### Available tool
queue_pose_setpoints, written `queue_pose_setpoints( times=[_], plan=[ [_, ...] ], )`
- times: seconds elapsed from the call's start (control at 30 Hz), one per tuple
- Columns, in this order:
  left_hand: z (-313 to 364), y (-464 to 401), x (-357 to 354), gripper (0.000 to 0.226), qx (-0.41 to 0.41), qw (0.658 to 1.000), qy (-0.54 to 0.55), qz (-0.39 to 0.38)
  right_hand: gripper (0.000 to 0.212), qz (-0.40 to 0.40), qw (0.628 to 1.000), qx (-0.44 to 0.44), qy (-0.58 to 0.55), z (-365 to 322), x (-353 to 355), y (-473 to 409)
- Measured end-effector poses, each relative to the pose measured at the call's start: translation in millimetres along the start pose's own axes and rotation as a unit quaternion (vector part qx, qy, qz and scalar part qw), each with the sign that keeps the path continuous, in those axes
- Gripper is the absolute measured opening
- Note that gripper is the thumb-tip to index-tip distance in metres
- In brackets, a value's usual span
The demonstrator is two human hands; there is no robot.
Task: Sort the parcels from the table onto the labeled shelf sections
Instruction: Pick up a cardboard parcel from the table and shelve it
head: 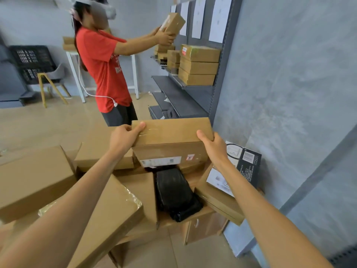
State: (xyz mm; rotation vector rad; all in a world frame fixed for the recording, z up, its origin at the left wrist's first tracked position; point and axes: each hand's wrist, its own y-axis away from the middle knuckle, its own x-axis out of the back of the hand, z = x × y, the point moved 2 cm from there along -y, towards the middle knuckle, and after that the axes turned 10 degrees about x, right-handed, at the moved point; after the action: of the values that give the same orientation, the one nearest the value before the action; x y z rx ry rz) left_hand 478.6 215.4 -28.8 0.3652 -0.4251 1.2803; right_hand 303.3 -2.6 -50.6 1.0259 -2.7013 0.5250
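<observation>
A brown cardboard parcel (pixel 172 144) with a white label on its near side is lifted above the pile on the table. My left hand (pixel 123 138) grips its left end with the thumb on top. My right hand (pixel 213 147) grips its right end, thumb on the top edge. Beyond it the grey shelf unit (pixel 193 101) stands against the wall, with stacked brown parcels (pixel 199 64) on an upper shelf and paper labels (pixel 220 18) above.
Several brown boxes (pixel 32 180) crowd the table, with a black plastic bag parcel (pixel 173 192) and a black-and-white box (pixel 245 167) at the right. A person in a red shirt (pixel 104 68) holds a box (pixel 172 23) up at the shelf.
</observation>
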Motion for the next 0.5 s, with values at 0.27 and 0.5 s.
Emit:
queue_pose_setpoints(
  times=[0.27,0.5],
  plan=[
    [40,16,17,0.031,-0.133,0.982,0.069,-0.118,0.045,0.080,0.992,-0.009,0.102,-52,30,-14],
    [34,17,14,0.085,-0.129,0.962,0.124,-0.205,0.058,0.106,0.991,-0.081,0.008,-64,53,-15]
  ],
)
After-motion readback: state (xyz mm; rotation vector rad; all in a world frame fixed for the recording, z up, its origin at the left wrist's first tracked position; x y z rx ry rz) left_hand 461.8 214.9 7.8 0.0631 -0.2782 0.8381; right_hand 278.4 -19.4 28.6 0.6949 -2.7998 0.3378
